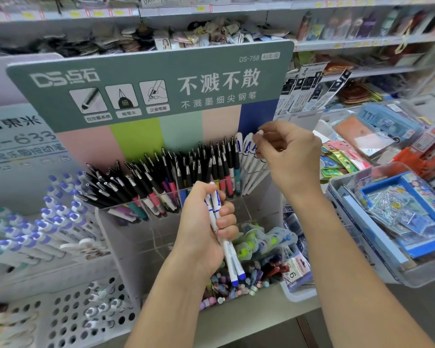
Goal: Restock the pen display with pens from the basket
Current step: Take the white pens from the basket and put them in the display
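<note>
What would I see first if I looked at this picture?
First, the big green sign at the back of the pen display, with black pens fanned out below it. In the middle, the left hand holds white pens with blue tips. The right hand is up by more white pens at the display's right end.
</note>
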Action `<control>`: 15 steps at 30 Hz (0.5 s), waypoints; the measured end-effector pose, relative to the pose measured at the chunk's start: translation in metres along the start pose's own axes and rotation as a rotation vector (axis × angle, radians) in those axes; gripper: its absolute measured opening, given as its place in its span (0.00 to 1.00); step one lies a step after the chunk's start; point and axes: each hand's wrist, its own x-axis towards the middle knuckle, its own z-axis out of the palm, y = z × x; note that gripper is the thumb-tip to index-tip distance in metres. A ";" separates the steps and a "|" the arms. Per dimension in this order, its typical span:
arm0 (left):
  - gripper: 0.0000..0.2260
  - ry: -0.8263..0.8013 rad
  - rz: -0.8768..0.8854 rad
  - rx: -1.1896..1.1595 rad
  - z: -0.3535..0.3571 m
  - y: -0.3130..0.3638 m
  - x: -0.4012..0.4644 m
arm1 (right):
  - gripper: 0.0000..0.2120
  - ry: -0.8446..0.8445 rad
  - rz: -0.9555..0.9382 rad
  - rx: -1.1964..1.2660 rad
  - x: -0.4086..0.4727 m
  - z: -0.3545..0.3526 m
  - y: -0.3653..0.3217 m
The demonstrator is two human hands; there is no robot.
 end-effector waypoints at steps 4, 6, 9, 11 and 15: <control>0.11 0.014 0.024 0.028 0.003 -0.002 0.001 | 0.06 -0.093 -0.123 -0.161 -0.001 0.000 -0.009; 0.10 0.011 0.060 0.072 0.004 -0.004 0.001 | 0.07 -0.087 -0.072 -0.137 0.002 0.000 -0.010; 0.12 -0.015 0.097 0.117 0.006 -0.006 0.000 | 0.09 -0.060 -0.009 -0.119 0.001 -0.001 -0.009; 0.14 -0.018 0.103 0.140 0.006 -0.008 -0.001 | 0.11 -0.034 0.002 -0.123 -0.002 -0.003 -0.007; 0.15 -0.030 0.109 0.162 0.007 -0.010 0.001 | 0.08 0.045 0.021 -0.123 -0.018 -0.012 -0.016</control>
